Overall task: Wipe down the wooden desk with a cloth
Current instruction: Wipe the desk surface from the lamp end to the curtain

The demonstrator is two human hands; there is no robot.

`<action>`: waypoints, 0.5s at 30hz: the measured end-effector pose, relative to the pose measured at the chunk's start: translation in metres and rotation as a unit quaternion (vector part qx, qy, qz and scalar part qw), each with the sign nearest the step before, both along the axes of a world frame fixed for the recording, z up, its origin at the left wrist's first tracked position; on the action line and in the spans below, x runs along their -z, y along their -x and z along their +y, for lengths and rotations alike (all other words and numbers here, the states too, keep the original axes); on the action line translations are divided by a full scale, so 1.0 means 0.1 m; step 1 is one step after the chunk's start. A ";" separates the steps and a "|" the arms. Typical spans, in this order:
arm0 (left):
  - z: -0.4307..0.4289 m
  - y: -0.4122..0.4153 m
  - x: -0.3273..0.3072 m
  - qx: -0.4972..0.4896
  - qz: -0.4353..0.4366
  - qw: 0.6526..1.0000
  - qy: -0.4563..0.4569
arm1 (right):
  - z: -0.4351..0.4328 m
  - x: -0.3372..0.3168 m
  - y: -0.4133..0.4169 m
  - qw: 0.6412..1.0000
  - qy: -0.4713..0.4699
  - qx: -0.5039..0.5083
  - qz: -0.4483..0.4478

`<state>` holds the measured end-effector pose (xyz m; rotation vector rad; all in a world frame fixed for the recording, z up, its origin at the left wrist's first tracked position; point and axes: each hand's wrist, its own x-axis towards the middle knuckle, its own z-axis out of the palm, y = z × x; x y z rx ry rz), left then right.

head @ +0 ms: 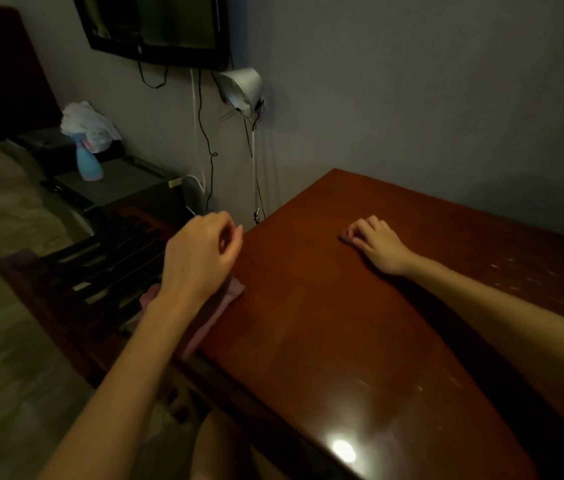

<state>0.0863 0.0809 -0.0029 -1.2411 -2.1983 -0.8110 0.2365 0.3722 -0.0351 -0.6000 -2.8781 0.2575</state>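
Tabletop (360,306): we see dark red-brown wood, smooth, glossy, with glare.
Cloth (225,303): we see soft pink fabric, matt.
Lamp shade (244,86): we see shiny metal.

A pink cloth (216,308) hangs over the left edge of the wooden desk (360,323), partly hidden under the left hand (202,252), whose fingers are loosely curled above that edge. The right hand (376,240) rests near the desk's far left corner, fingertips (355,233) pressing what may be a small pinkish scrap. Beyond the left edge stands a blue spray bottle (88,162); a silver clip lamp (242,86) hangs on the wall.
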 end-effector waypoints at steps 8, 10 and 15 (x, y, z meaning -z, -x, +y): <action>-0.33 -0.01 0.46 -0.032 -0.131 0.986 0.096 | -1.10 0.09 0.11 0.989 0.003 -0.146 0.023; -0.34 -0.05 0.44 -0.040 -0.128 0.984 0.115 | -1.23 0.13 -0.35 0.973 0.006 -0.228 0.033; -0.53 -0.12 0.44 -0.064 -0.098 0.976 0.185 | -0.37 0.11 -0.98 0.994 -0.034 -0.099 0.034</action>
